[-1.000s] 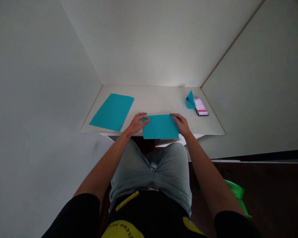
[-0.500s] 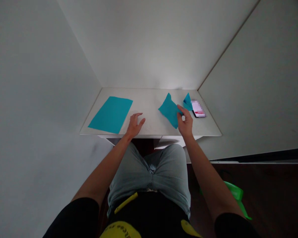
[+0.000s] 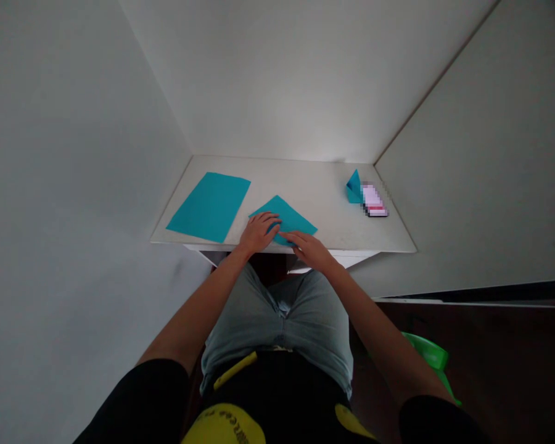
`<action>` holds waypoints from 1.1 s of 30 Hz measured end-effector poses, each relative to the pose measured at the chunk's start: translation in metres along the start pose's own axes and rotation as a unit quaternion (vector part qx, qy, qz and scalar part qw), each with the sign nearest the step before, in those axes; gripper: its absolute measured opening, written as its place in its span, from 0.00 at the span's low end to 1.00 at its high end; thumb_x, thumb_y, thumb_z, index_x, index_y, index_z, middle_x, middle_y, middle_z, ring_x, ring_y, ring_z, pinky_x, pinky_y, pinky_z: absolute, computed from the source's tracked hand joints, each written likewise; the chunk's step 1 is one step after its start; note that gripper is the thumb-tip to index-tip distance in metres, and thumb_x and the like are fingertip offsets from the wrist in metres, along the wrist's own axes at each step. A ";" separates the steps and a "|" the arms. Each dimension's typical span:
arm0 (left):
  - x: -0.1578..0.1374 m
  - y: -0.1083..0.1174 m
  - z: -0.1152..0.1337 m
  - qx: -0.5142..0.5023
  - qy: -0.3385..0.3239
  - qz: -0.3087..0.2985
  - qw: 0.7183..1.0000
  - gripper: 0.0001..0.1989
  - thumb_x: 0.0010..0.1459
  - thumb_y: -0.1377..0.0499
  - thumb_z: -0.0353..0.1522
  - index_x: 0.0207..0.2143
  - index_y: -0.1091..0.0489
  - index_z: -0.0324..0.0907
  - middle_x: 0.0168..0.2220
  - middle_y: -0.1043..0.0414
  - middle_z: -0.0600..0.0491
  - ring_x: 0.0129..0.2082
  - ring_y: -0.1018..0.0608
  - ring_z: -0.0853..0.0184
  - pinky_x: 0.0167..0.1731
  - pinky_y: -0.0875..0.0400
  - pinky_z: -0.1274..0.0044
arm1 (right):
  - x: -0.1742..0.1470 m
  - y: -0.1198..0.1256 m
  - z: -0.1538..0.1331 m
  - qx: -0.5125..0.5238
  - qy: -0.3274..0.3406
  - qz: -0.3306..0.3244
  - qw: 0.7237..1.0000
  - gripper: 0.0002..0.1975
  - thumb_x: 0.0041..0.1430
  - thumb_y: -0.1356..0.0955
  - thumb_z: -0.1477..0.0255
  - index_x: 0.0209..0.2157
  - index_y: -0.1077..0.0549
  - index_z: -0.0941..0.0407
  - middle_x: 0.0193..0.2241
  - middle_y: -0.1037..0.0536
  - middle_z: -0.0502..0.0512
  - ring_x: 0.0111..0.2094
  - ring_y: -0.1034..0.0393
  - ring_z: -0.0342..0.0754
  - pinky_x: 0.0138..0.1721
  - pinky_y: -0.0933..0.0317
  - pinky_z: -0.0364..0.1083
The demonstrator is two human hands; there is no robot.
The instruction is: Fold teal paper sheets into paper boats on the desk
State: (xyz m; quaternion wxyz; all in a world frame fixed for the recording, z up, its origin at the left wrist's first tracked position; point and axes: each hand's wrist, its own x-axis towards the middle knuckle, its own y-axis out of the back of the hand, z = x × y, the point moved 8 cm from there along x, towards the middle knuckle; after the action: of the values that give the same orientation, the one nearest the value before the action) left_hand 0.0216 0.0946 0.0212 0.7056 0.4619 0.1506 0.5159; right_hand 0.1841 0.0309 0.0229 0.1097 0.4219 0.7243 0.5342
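Note:
A blue sheet of paper (image 3: 284,213) lies on the white desk in front of me, one corner pointing to the back wall. My left hand (image 3: 259,232) rests on its near left side with the fingers stretched out. Over the near right edge, my right hand (image 3: 311,248) lays its extended fingers on the paper, close to the left thumb. The paper's near corner is partly covered by both hands. To the left, apart from my hands, lies a larger blue sheet (image 3: 210,206), flat on the desk.
A small folded blue paper shape (image 3: 354,188) stands at the right, beside a phone (image 3: 374,200) with a blurred screen. White walls border the desk (image 3: 333,185) at the back and left, a panel at the right. A green plastic object (image 3: 428,351) is on the floor.
My right hand has brought the smaller sheet from the right to the middle and laid it down near the front edge. My left hand has come onto it.

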 end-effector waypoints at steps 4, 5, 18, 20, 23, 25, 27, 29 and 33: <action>-0.002 0.002 0.010 -0.009 -0.013 -0.026 1.000 0.19 0.77 0.49 0.42 0.58 0.22 0.49 0.64 0.23 0.53 0.69 0.28 0.60 0.70 0.38 0.61 | 0.003 0.018 0.025 0.008 -0.077 0.056 0.995 0.18 0.75 0.35 0.70 0.62 0.24 0.49 0.53 0.17 0.59 0.54 0.23 0.56 0.56 0.30 0.55; -0.002 0.001 0.011 -0.010 -0.016 -0.030 0.999 0.19 0.76 0.47 0.43 0.58 0.22 0.49 0.64 0.23 0.52 0.69 0.28 0.59 0.70 0.38 0.61 | 0.006 0.021 0.034 0.006 -0.098 0.067 0.993 0.15 0.75 0.35 0.69 0.58 0.22 0.50 0.51 0.17 0.59 0.52 0.22 0.56 0.55 0.30 0.55; -0.001 -0.003 0.011 0.072 0.007 -0.010 0.997 0.23 0.69 0.37 0.45 0.62 0.26 0.49 0.65 0.24 0.49 0.66 0.26 0.54 0.66 0.38 0.59 | 0.021 0.000 0.010 -0.138 -0.147 0.055 0.978 0.19 0.78 0.39 0.67 0.61 0.24 0.54 0.61 0.22 0.64 0.59 0.28 0.60 0.60 0.36 0.58; -0.003 -0.001 0.014 0.076 -0.002 -0.005 0.997 0.23 0.68 0.37 0.47 0.61 0.25 0.49 0.64 0.24 0.49 0.64 0.25 0.53 0.66 0.38 0.58 | 0.012 -0.005 0.011 -0.130 -0.147 0.055 0.979 0.21 0.79 0.40 0.64 0.64 0.25 0.54 0.66 0.24 0.63 0.65 0.31 0.60 0.64 0.38 0.59; -0.007 -0.005 0.021 0.077 -0.043 -0.024 0.996 0.28 0.65 0.34 0.50 0.63 0.25 0.48 0.65 0.24 0.48 0.63 0.25 0.52 0.66 0.38 0.58 | -0.002 0.000 0.029 -0.116 -0.176 0.067 0.975 0.21 0.79 0.41 0.64 0.63 0.24 0.52 0.69 0.27 0.58 0.71 0.36 0.58 0.69 0.42 0.62; -0.011 -0.011 0.024 0.074 -0.084 -0.053 0.992 0.32 0.62 0.32 0.50 0.65 0.26 0.48 0.66 0.25 0.47 0.63 0.25 0.51 0.66 0.38 0.58 | -0.010 0.007 0.046 -0.103 -0.205 0.073 0.971 0.19 0.79 0.40 0.64 0.59 0.22 0.51 0.68 0.26 0.57 0.71 0.36 0.59 0.70 0.43 0.64; -0.017 -0.016 0.025 0.068 -0.118 -0.081 0.987 0.31 0.63 0.32 0.47 0.65 0.27 0.49 0.66 0.25 0.48 0.62 0.25 0.52 0.65 0.36 0.58 | -0.016 0.013 0.058 -0.091 -0.220 0.074 0.968 0.19 0.78 0.39 0.63 0.58 0.22 0.52 0.68 0.26 0.58 0.71 0.36 0.59 0.70 0.42 0.65; -0.022 -0.018 0.023 0.055 -0.137 -0.099 0.984 0.27 0.65 0.34 0.43 0.65 0.27 0.50 0.66 0.25 0.49 0.61 0.24 0.53 0.64 0.35 0.59 | -0.020 0.015 0.063 -0.082 -0.221 0.072 0.969 0.19 0.78 0.39 0.63 0.58 0.22 0.52 0.68 0.26 0.58 0.71 0.35 0.59 0.70 0.42 0.64; -0.022 -0.010 0.019 0.011 -0.136 -0.103 0.985 0.19 0.69 0.38 0.37 0.60 0.24 0.50 0.59 0.19 0.51 0.58 0.21 0.56 0.61 0.33 0.61 | -0.026 0.014 0.060 -0.083 -0.214 0.074 0.970 0.18 0.78 0.38 0.62 0.57 0.22 0.51 0.68 0.26 0.56 0.71 0.36 0.58 0.71 0.44 0.63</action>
State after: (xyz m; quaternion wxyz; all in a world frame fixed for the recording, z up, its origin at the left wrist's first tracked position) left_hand 0.0312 0.0659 0.0168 0.7638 0.5171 0.1056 0.3716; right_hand 0.2441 0.0537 0.0033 0.2573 0.5683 0.6036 0.4965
